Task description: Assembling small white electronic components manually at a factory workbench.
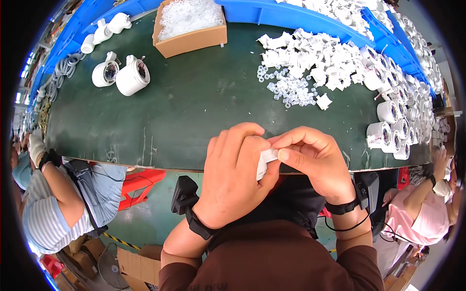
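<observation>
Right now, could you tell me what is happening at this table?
A person holds a small white part in the left hand near the edge of the green table. The right hand is at one end of the part; what it grips is unclear. Beyond lie loose white pieces and small clear pieces.

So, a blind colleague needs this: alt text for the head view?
A person's left hand holds a small white part, right hand at its end, by a green table bearing white pieces and clear rings.
</observation>
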Demonstrator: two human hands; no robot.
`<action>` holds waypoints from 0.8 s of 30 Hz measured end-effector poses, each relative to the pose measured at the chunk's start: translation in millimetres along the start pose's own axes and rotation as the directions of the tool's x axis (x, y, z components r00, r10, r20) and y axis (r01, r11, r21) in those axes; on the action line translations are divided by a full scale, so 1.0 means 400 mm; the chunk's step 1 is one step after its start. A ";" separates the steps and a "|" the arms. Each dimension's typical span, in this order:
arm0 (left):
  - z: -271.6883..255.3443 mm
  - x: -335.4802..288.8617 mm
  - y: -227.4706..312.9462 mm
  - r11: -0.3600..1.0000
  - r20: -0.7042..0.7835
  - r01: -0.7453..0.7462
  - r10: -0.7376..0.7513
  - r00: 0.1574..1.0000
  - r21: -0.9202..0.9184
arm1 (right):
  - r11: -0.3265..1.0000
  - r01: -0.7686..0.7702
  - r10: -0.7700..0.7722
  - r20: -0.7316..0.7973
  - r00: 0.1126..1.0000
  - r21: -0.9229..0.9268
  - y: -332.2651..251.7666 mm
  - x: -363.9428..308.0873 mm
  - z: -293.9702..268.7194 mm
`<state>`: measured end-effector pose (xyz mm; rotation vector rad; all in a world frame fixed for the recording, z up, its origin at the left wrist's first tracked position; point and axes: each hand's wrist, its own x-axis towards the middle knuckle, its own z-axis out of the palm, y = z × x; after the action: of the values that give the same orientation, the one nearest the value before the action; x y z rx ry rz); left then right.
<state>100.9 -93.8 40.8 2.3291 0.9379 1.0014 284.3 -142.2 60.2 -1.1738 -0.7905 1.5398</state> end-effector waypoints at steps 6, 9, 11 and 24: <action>0.006 -0.002 0.004 1.000 -0.018 0.004 -0.004 1.000 0.001 | 0.999 -0.007 0.005 -0.040 0.999 -0.032 0.006 -0.003 0.018; 0.017 -0.003 -0.001 1.000 -0.087 -0.009 0.008 0.996 -0.011 | 0.999 0.020 -0.018 -0.073 0.997 0.026 0.001 -0.007 0.038; 0.023 -0.012 -0.006 1.000 -0.110 -0.021 0.019 0.994 -0.017 | 0.998 0.029 -0.022 -0.105 0.994 0.059 -0.001 -0.010 0.042; 0.009 -0.008 -0.012 0.998 -0.110 -0.037 0.031 0.993 -0.050 | 0.999 0.033 -0.031 -0.063 0.998 0.035 0.019 -0.006 0.026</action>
<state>99.9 -93.4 34.2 2.2744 0.9049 1.1628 272.2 -146.0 57.4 -1.1722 -0.7343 1.4780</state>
